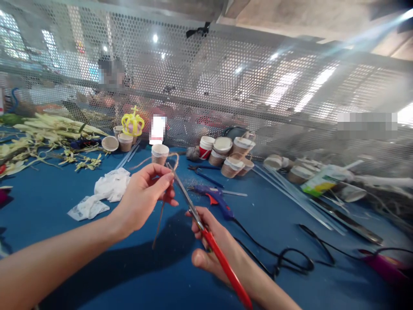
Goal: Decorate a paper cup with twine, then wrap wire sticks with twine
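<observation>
My left hand [143,196] pinches a piece of brown jute twine [161,215] above the blue table [48,202]. The twine loops up near the fingertips and its loose end hangs down toward the tabletop. My right hand [213,247] grips red-handled scissors [206,234]. Their metal blades point up and to the left, and the tips meet the twine right beside my left fingers.
A blue glue gun [214,196] with a black cord [284,258] lies just beyond my hands. Paper cups [230,157], a yellow crown [132,122], white crumpled wrap [109,187], straw strips [48,129] and clear sticks [290,193] crowd the table before a perforated metal screen [226,86].
</observation>
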A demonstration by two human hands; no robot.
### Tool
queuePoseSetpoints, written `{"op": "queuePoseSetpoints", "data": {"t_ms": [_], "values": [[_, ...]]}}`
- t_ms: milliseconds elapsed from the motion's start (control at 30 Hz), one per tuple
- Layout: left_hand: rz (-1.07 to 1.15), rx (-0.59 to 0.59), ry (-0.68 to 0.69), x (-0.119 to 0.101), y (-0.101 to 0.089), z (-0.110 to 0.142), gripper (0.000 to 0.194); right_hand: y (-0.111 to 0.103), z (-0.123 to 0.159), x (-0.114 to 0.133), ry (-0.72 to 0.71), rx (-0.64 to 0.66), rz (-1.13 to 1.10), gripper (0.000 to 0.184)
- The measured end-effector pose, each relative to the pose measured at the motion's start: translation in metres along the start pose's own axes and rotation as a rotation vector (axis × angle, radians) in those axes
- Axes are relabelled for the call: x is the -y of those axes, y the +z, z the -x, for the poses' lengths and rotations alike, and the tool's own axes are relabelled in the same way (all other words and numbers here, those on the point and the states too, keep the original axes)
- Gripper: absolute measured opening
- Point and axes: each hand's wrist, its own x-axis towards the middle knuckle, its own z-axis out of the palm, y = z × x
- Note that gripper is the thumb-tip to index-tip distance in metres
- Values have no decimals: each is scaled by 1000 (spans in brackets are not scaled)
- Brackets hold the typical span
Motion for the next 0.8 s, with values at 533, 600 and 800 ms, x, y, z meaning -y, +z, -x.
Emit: {"op": "queuePoseSetpoints", "data": {"t_ms": [533,600,800], "values": [[-178,81,-91,0,-1,3,11,1,-3,9,89,16,-41,62],[-185,79,-86,0,-2,2,11,2,-3,9,103,17,-46,59],[-202,84,-73,0,-3,3,9,3,-3,10,112,-7,-65,53]]}}
